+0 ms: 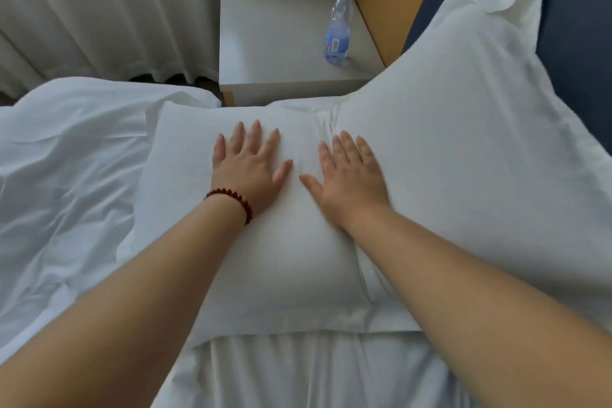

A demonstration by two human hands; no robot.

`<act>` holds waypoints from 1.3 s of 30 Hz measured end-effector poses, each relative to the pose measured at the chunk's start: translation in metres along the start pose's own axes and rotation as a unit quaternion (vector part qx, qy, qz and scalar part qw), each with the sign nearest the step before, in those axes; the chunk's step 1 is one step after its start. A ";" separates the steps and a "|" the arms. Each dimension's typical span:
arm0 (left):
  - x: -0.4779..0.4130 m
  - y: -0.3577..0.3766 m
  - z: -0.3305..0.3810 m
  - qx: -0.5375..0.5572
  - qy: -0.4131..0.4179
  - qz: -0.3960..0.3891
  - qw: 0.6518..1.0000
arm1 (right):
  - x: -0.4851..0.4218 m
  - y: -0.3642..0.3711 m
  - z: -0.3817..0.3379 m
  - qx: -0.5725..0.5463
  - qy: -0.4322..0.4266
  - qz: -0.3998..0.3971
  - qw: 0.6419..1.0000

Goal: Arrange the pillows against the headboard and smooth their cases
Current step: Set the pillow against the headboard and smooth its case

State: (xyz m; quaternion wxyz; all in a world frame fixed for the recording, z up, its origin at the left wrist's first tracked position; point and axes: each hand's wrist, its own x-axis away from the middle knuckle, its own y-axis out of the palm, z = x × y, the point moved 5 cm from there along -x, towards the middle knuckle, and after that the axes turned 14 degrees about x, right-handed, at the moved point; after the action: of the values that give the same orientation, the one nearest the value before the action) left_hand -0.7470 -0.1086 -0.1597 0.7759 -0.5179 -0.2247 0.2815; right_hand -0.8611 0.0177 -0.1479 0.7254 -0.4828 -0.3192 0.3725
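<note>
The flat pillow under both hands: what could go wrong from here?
1. Left hand and right hand press flat on the flat pillow; strokes toward the leaning pillow may deepen the creases where they meet.
2. The leaning pillow is tilted against the headboard; a nudge may tip it.
3. The water bottle on the nightstand stands near it and might get knocked.

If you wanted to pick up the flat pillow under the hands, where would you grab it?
The flat pillow is probably best gripped along its left edge, coming from the duvet side. Its right side presses against the leaning pillow, while the left edge lies free and looks plump enough to grip.
</note>
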 end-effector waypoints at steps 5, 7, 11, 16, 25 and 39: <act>0.006 0.028 -0.001 -0.004 0.018 0.047 0.999 | -0.001 0.033 0.002 -0.029 -0.008 0.039 0.999; 0.004 0.035 -0.004 0.005 0.022 0.058 0.998 | -0.003 0.041 0.001 -0.030 -0.004 0.044 0.999; -0.002 0.057 -0.011 0.022 0.022 0.053 0.998 | -0.010 0.054 -0.002 -0.030 0.000 0.030 0.999; -0.010 0.088 -0.021 0.029 0.035 0.071 0.996 | -0.020 0.077 -0.008 -0.016 0.000 0.045 0.999; -0.016 0.111 -0.026 0.034 0.046 0.103 0.993 | -0.030 0.102 -0.014 -0.023 0.005 0.080 0.997; -0.018 0.116 -0.023 0.002 0.027 0.085 0.996 | -0.034 0.112 -0.016 -0.049 -0.002 0.083 0.995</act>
State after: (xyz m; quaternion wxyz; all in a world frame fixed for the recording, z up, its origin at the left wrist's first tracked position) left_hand -0.7696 -0.1010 -0.2766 0.7563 -0.5407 -0.1585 0.3326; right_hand -0.8914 0.0104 -0.2618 0.6673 -0.5417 -0.2971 0.4159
